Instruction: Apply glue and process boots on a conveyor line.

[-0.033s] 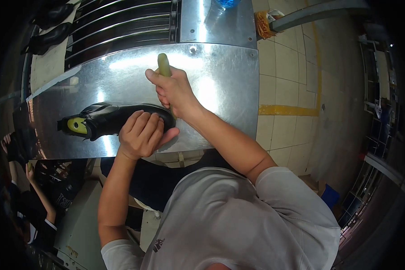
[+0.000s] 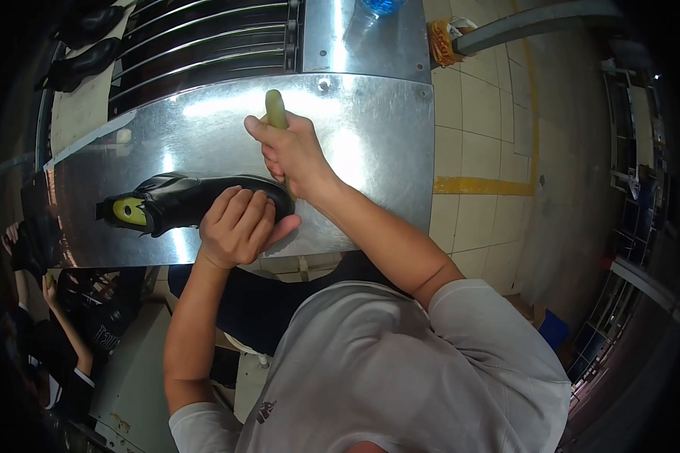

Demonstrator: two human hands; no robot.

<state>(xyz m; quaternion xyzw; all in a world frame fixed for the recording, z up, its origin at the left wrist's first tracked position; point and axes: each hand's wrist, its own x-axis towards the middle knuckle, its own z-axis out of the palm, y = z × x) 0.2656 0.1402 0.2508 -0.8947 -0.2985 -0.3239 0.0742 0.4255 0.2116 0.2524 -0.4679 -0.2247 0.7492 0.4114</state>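
A black ankle boot (image 2: pixel 181 198) lies on the metal table (image 2: pixel 378 151), toe to the right. A yellow-green last (image 2: pixel 130 211) with a dark hole shows in its open top at the left end. My left hand (image 2: pixel 238 223) is wrapped over the front of the boot, fingers curled on the upper and thumb stretched toward the toe. My right hand (image 2: pixel 295 155) is closed round a yellow-green rod-like tool (image 2: pixel 275 107). One rounded end sticks out above my fist; the lower end comes down beside the toe. Whether it touches the boot there, I cannot tell.
Beyond the table are dark rollers with metal bars (image 2: pixel 211 38). More black boots (image 2: pixel 91 64) stand on a pale strip at the far left. A blue transparent object (image 2: pixel 383 6) is at the far edge. At the lower left, another person's arm (image 2: pixel 72 332) is visible.
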